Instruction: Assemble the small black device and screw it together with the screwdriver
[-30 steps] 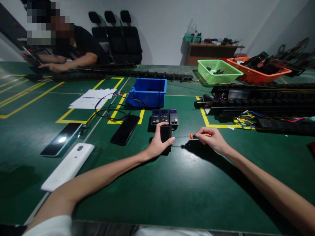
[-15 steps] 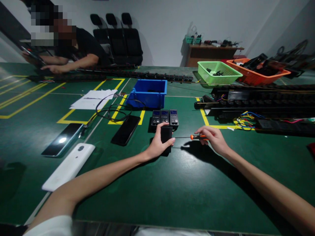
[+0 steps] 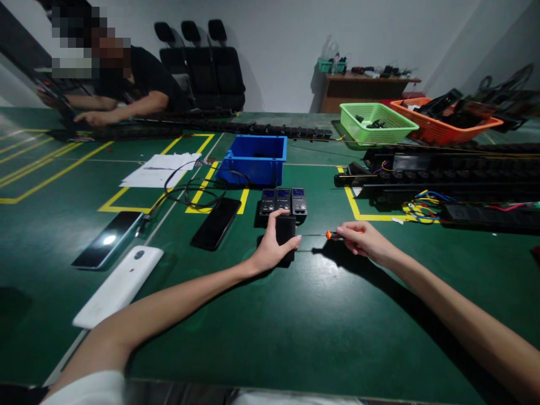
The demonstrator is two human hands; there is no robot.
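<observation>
My left hand is closed around a black box-shaped device, thumb along its near right side and fingers at its far edge. In my right hand is a screwdriver with an orange and black handle, its thin shaft lying level and pointing left. The shaft's tip reaches the right side of the black device; the exact contact point is too small to make out. Just beyond my left hand stand three small black modules with blue displays, side by side.
To the left lie a black phone, a shiny phone, a white phone, a cable and paper. A blue bin, a green basket and black rails lie farther back. A person works at far left.
My right hand's fingers have shifted their grip on the screwdriver handle, and the hand sits slightly farther right. The left hand and the device keep their place.
</observation>
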